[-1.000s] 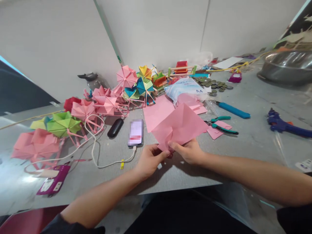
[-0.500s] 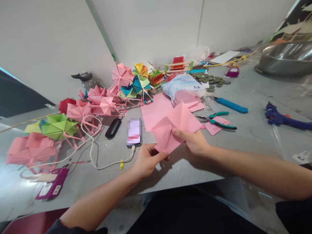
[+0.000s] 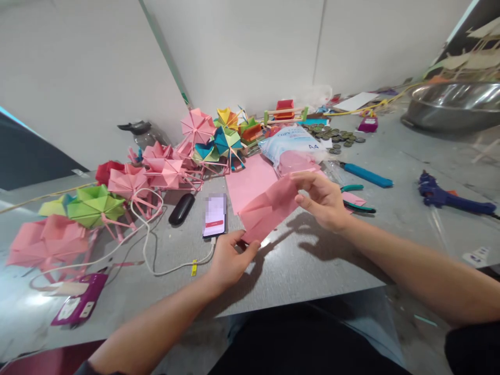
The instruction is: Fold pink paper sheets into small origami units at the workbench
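Observation:
A creased sheet of pink origami paper [image 3: 265, 208] is held tilted above the table's front part. My left hand [image 3: 232, 260] pinches its lower left corner between thumb and fingers. My right hand [image 3: 322, 200] is at the sheet's right edge, its thumb and fingers apart; the fingertips are at the upper corner, and I cannot tell whether they touch it. Behind the folded sheet lies flat pink paper [image 3: 246, 179]. Left of it a phone [image 3: 214, 216] rests on the table with a white cable plugged in.
Folded pink paper models [image 3: 164, 172] line the left and back, beside a black case [image 3: 182, 210]. A copy paper pack [image 3: 289, 140] and green discs [image 3: 336, 136] lie behind. To the right are a blue cutter [image 3: 367, 174], pliers [image 3: 357, 208], a glue gun [image 3: 453, 195] and a steel bowl [image 3: 449, 112].
The pink sheet has turned from facing me to a steeper tilt, its folds now less spread. My right hand has loosened its pinch and moved up and right, with its fingers apart.

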The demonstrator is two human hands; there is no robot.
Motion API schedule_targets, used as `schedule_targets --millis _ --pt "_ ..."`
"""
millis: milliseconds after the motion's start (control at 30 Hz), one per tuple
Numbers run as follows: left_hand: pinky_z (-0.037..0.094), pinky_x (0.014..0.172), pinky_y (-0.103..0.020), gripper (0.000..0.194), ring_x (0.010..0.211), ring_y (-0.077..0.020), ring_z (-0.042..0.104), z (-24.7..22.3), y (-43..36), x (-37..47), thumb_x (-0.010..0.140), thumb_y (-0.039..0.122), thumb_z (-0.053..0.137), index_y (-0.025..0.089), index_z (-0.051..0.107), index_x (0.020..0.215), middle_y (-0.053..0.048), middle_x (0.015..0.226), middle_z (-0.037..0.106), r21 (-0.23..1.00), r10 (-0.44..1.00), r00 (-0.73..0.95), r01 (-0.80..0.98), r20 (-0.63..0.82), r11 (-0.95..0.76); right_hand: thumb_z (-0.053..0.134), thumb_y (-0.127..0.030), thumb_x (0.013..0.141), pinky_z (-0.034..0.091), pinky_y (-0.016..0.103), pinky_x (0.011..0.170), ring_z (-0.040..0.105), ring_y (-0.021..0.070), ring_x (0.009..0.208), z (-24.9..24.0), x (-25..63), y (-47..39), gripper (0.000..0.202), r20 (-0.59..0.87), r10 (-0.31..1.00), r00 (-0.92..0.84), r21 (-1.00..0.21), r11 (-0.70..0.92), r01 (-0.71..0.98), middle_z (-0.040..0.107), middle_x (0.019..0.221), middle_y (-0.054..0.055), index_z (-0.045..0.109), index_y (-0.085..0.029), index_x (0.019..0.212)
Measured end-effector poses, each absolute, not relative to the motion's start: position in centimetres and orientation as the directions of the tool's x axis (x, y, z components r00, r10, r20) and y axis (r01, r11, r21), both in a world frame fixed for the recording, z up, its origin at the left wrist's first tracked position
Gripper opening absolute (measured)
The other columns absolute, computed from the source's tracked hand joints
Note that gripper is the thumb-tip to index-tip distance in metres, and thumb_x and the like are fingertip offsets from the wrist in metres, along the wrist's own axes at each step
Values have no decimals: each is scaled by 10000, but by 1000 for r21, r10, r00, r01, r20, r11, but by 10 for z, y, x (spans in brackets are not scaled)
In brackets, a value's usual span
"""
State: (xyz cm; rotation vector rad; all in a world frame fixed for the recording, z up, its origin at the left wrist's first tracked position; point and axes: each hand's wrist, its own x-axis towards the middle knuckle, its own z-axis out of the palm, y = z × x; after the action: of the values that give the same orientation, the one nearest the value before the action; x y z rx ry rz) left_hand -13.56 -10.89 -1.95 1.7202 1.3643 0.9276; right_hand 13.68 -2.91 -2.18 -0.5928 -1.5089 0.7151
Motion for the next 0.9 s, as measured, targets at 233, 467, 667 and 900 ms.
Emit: schedule_targets --millis 233,467,667,900 --pt "426 646 -301 309 639 -156 571 -20 -110 -137 903 397 667 204 634 664 -11 641 647 817 965 206 522 160 -246 863 -506 932 627 453 912 719 237 975 -21 139 -28 436 642 760 -98 -767 639 -67 763 1165 66 734 -332 1311" --pt "410 647 -303 329 640 -164 572 -16 -113 -136 925 381 673 209 615 650 -7 633 631 815 968 219 536 118 -221 890 -623 843 580 491 1022 727 283 1106 -4 138 -33 401 545 836 -69 -838 542 -63 792 1121 80 702 -284 945" --pt "381 646 -304 320 632 -164 534 -16 -110 -139 917 361 685 212 608 645 -4 622 617 796 962 225 549 151 -254 868 -589 858 589 459 921 712 261 967 -4 149 -24 364 516 838 -180 -845 532 58 774 1012 67 722 -274 965" --pt "337 646 -304 300 609 -154 487 -17 -111 -140 921 311 631 214 577 642 2 615 576 620 926 300 688 231 -378 725 -265 948 461 597 1118 686 344 1287 -7 153 -35 446 759 446 -474 -227 864 450 720 1435 93 716 -359 1384"
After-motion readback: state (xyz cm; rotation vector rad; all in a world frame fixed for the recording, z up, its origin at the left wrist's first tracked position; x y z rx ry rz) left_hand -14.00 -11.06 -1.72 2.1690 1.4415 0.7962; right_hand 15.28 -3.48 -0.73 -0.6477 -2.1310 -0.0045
